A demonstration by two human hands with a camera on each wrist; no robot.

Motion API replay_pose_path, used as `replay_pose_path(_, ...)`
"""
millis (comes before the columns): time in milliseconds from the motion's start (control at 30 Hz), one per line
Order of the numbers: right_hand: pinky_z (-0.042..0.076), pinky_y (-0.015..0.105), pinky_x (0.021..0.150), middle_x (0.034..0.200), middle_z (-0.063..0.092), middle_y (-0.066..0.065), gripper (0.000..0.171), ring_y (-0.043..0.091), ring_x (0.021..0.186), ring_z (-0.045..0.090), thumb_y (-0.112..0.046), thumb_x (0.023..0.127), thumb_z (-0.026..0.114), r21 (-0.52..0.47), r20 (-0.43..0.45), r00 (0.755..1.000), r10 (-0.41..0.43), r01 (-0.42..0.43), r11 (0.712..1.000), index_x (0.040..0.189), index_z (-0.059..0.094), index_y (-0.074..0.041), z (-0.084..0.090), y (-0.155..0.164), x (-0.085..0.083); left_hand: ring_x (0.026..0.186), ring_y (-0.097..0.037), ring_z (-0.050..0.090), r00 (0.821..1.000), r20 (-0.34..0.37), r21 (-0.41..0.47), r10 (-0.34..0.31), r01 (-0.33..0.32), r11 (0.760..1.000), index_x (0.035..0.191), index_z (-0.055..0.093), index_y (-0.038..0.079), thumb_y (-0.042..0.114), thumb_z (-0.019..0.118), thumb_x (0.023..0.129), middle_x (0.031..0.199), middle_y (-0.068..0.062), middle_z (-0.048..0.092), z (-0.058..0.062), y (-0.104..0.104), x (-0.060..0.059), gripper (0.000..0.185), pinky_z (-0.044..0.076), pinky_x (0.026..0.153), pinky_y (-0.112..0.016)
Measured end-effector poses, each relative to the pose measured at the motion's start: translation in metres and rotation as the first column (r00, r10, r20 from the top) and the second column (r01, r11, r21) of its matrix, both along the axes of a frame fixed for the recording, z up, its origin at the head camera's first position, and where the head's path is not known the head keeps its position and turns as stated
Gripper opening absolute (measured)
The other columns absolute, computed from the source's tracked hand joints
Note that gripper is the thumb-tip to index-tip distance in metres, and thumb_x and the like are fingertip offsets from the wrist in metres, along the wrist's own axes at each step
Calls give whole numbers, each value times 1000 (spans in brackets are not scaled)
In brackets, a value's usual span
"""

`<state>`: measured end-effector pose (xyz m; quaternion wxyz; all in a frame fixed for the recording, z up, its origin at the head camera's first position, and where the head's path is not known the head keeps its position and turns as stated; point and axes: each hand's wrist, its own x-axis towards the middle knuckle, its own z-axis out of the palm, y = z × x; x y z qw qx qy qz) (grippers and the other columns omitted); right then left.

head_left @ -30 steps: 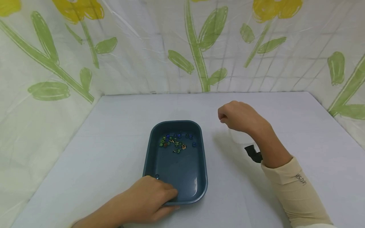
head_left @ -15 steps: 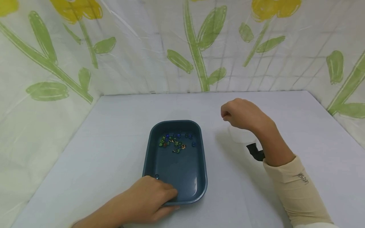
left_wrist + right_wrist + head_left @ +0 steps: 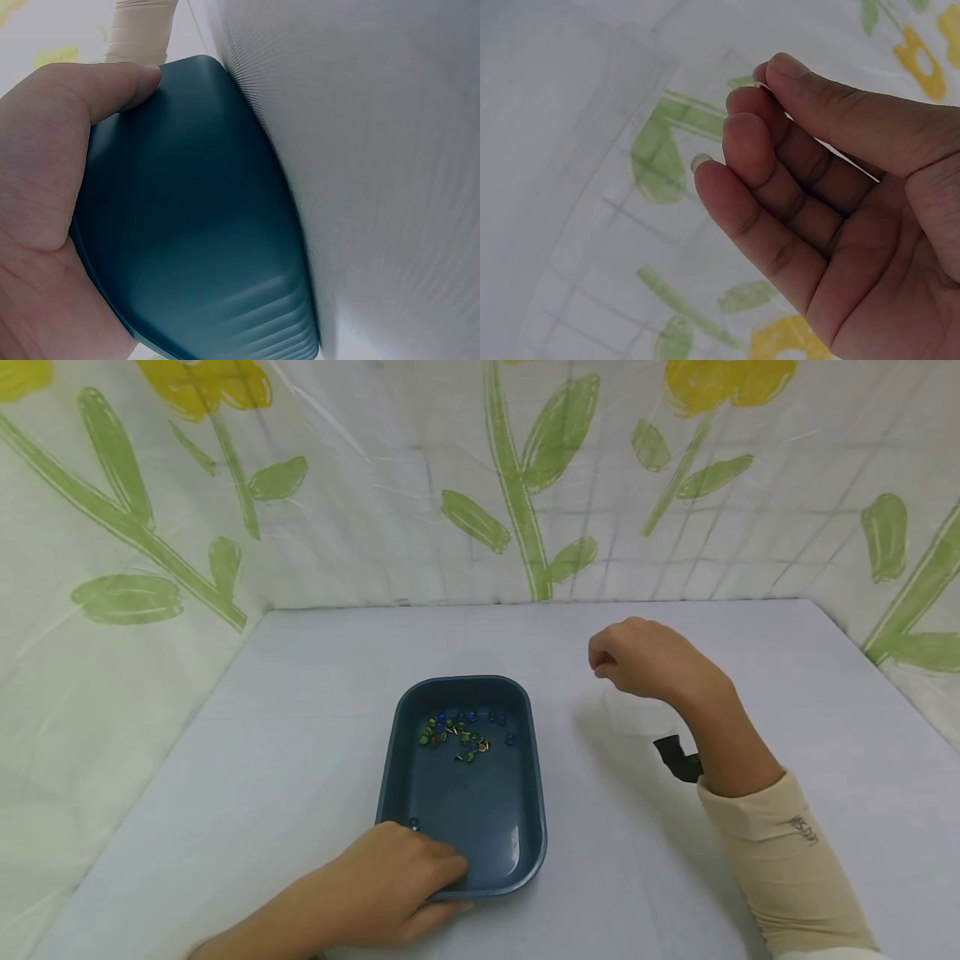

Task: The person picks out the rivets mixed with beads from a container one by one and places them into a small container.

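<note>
My left hand (image 3: 390,885) grips the near left corner of the dark blue tray (image 3: 534,777), fingers over the rim and thumb along the outside wall. Green and blue glass beads (image 3: 465,737) lie in the tray's far half, mixed with small gold-coloured pieces (image 3: 482,747). A lone bead (image 3: 414,823) sits near the left fingers. To the right my right hand (image 3: 648,660) is raised off the table, beside and above a clear container (image 3: 637,718). Its thumb and index tips meet in the right wrist view; I cannot tell if something tiny is between them.
A black strip (image 3: 677,760) shows beside the right wrist. White cloth covers the table (image 3: 262,777), and a sheet (image 3: 375,527) painted with flowers hangs behind and at the sides.
My right hand has moved a little to the right and slightly away from me, its fingers still curled. The left hand and the tray have kept their place.
</note>
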<state>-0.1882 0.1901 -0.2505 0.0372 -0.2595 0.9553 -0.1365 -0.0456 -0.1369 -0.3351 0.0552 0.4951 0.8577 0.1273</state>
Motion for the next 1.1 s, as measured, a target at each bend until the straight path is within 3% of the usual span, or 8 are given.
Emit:
replay_pose_path(633, 37, 37, 63, 73, 53, 2, 23, 19, 68, 46, 4, 93, 59, 5, 17, 1000, -17, 17, 1000, 75, 61, -10, 5, 9, 1, 51, 7, 29, 1000, -6, 20, -7, 7, 1000, 76, 57, 23, 41, 55, 102, 62, 21, 37, -1, 0, 0, 32, 24, 46, -12)
replay_pose_path(1100, 41, 38, 65, 77, 58, 2, 19, 20, 70, 50, 4, 92, 60, 20, 41, 998, -49, 49, 999, 79, 65, -9, 6, 18, -2, 51, 7, 29, 1000, 7, 11, -5, 5, 1000, 77, 59, 22, 41, 54, 102, 63, 21, 38, 0, 0, 0, 32, 24, 46, -11)
